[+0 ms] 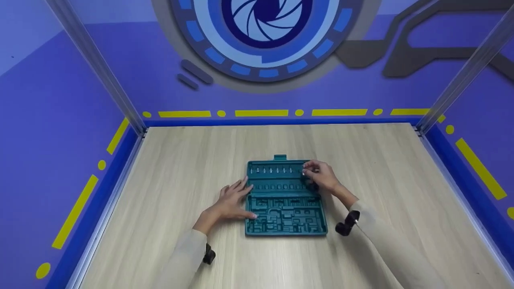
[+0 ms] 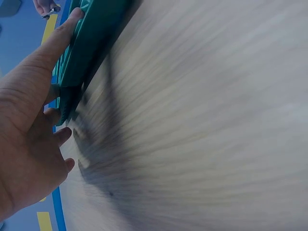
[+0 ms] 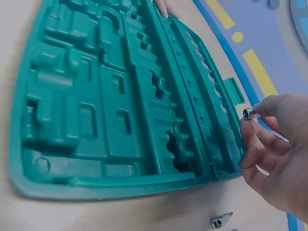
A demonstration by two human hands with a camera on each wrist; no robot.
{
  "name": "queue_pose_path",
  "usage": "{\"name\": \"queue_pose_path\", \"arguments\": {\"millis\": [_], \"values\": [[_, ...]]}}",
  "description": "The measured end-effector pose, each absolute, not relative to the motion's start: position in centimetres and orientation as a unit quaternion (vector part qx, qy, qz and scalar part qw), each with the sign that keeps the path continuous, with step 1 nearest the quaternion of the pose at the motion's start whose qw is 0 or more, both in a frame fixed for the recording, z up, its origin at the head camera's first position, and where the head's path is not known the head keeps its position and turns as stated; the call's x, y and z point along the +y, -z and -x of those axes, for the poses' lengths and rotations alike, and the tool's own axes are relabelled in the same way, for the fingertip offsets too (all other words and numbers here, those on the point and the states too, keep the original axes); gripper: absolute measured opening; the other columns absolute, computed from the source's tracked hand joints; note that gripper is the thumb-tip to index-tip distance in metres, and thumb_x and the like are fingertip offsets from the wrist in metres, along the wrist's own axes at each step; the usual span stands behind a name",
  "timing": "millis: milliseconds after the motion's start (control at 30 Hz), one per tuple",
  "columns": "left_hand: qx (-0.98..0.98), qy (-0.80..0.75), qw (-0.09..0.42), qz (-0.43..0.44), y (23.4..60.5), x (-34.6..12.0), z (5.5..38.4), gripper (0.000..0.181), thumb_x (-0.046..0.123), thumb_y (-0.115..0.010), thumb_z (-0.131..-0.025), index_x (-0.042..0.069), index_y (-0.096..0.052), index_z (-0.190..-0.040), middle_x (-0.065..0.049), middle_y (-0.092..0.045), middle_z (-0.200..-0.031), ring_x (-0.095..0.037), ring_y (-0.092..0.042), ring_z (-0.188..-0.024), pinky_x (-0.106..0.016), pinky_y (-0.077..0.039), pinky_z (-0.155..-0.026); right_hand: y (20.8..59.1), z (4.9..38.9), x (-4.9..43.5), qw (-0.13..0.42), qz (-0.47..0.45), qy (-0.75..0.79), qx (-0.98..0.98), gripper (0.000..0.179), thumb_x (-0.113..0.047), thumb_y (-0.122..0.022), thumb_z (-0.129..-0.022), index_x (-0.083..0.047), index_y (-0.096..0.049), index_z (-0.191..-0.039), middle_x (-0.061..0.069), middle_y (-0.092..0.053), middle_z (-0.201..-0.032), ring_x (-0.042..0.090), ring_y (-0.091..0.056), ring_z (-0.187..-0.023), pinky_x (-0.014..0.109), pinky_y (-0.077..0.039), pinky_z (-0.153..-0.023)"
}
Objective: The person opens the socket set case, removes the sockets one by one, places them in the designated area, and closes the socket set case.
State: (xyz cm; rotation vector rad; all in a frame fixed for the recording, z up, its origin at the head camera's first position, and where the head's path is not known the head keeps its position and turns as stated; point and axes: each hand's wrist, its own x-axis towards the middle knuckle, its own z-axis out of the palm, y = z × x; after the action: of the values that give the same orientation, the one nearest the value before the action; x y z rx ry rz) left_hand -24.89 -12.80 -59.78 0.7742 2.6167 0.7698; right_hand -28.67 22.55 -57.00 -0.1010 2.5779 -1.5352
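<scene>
A green plastic tool case [image 1: 286, 216] lies unfolded on the table, its moulded hollows facing up. Several small silver bit sockets [image 1: 277, 170] stand in a row in its far half. My right hand [image 1: 321, 176] is over the far right corner of the case. Its thumb and fingers pinch a small silver socket [image 3: 250, 113], hollow end showing. At the left edge my left hand [image 1: 233, 200] is spread with fairly straight fingers. Its thumb [image 2: 65, 31] rests over the near half's rim, while the other fingers touch the side by the hinge and far half.
On the table beside the case's right side lies another silver bit socket [image 3: 221, 220]. A latch tab [image 1: 280, 157] sticks out from the far edge. Blue panels [image 1: 265, 100] with yellow marks stand behind the wooden table [image 1: 192, 160] and along both its sides.
</scene>
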Motion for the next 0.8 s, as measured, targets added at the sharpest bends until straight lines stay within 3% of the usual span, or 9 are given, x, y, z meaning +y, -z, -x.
{"name": "queue_pose_path", "arguments": {"millis": [200, 300, 433, 567, 667, 800], "values": [[0.911, -0.271, 0.152, -0.270, 59.6, -12.8, 24.9, 0.108, 0.058, -0.083, -0.079, 0.012, -0.031, -0.161, -0.015, -0.010, -0.173, -0.041, -0.012, -0.159, -0.070, -0.010, -0.121, 56.7, 28.2, 23.9, 0.062, 0.040, 0.503, 0.861, 0.028, -0.010, -0.059, -0.101, 0.005, -0.065, -0.123, 0.016, -0.067, -0.103, 0.035, -0.066, -0.090, 0.031, -0.055, -0.068], [0.910, -0.273, 0.153, -0.272, 59.6, -12.8, 24.9, 0.109, 0.058, -0.082, -0.079, 0.011, -0.030, -0.162, -0.014, -0.008, -0.173, -0.040, -0.011, -0.159, -0.070, -0.009, -0.122, 56.7, 28.0, 24.9, 0.062, 0.034, 0.500, 0.863, 0.030, -0.011, -0.058, -0.102, 0.005, -0.064, -0.127, 0.019, -0.069, -0.106, 0.025, -0.063, -0.085, 0.025, -0.048, -0.059], [0.909, -0.276, 0.153, -0.273, 59.5, -12.8, 24.8, 0.109, 0.057, -0.083, -0.079, 0.011, -0.030, -0.162, -0.015, -0.008, -0.173, -0.041, -0.011, -0.159, -0.070, -0.009, -0.122, 56.9, 28.0, 26.2, 0.074, 0.029, 0.515, 0.854, 0.037, -0.009, -0.055, -0.103, 0.007, -0.059, -0.135, 0.020, -0.069, -0.102, 0.013, -0.059, -0.069, 0.026, -0.045, -0.052], [0.908, -0.279, 0.152, -0.272, 59.6, -12.9, 24.8, 0.109, 0.058, -0.083, -0.078, 0.011, -0.030, -0.161, -0.014, -0.008, -0.173, -0.041, -0.012, -0.159, -0.069, -0.009, -0.122, 57.0, 28.0, 27.3, 0.085, 0.030, 0.534, 0.841, 0.040, -0.004, -0.052, -0.102, 0.009, -0.055, -0.139, 0.013, -0.068, -0.094, 0.012, -0.060, -0.058, 0.030, -0.048, -0.053], [0.909, -0.276, 0.152, -0.272, 59.7, -12.9, 24.8, 0.108, 0.058, -0.082, -0.078, 0.012, -0.030, -0.162, -0.013, -0.009, -0.173, -0.040, -0.012, -0.159, -0.069, -0.009, -0.122, 57.0, 27.7, 28.2, 0.088, 0.031, 0.531, 0.842, 0.040, -0.005, -0.053, -0.102, 0.007, -0.055, -0.140, 0.013, -0.068, -0.095, 0.014, -0.064, -0.065, 0.030, -0.051, -0.058], [0.910, -0.276, 0.149, -0.272, 59.9, -12.9, 24.9, 0.108, 0.057, -0.083, -0.078, 0.012, -0.032, -0.161, -0.014, -0.011, -0.173, -0.040, -0.013, -0.159, -0.070, -0.010, -0.121, 56.9, 27.3, 29.5, 0.096, 0.036, 0.521, 0.848, 0.039, -0.010, -0.055, -0.103, 0.002, -0.058, -0.140, 0.021, -0.068, -0.106, 0.018, -0.066, -0.078, 0.028, -0.053, -0.066]]}}
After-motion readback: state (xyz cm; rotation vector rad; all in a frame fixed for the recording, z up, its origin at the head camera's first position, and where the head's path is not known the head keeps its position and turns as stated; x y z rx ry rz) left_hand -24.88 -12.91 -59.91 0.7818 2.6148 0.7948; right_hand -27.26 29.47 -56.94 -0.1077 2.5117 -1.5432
